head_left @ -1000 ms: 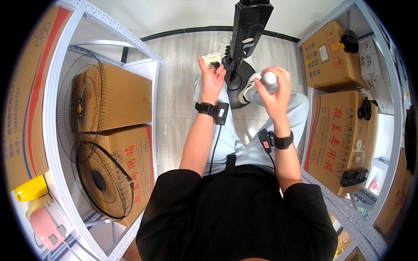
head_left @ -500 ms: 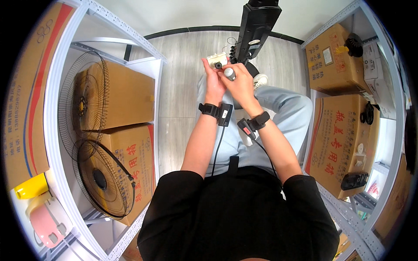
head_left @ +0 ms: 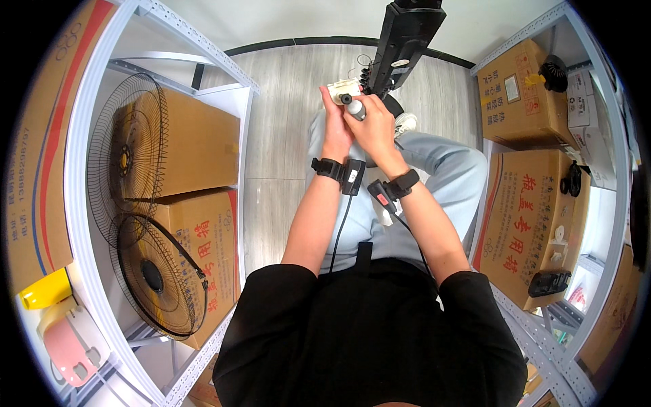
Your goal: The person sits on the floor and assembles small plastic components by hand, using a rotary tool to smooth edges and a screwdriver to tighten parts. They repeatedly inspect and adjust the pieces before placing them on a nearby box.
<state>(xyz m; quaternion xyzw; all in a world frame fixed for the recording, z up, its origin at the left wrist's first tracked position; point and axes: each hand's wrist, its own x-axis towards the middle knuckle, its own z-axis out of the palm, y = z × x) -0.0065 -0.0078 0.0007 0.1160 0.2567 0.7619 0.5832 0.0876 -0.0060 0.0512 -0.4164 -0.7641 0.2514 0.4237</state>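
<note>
My left hand is closed round a small off-white plastic housing, which has a round black knob-like piece on its near side. In my right hand is a short grey cylinder, perhaps a tool handle, gripped between thumb and fingers. Its far end meets or overlaps the black piece; whether they touch I cannot tell. Just beyond my hands stands a black column, like a fan stand, with a coiled black cable and thin wires beside the housing.
Metal shelves flank me. On the left are cardboard boxes, two wire fan guards, a pink plastic part and a yellow piece. More boxes and small black parts sit on the right. Cables run from both wrist straps.
The grey cylinder has swung left toward the black piece on the housing. Both hands have shifted slightly, and the housing has moved a little right.
</note>
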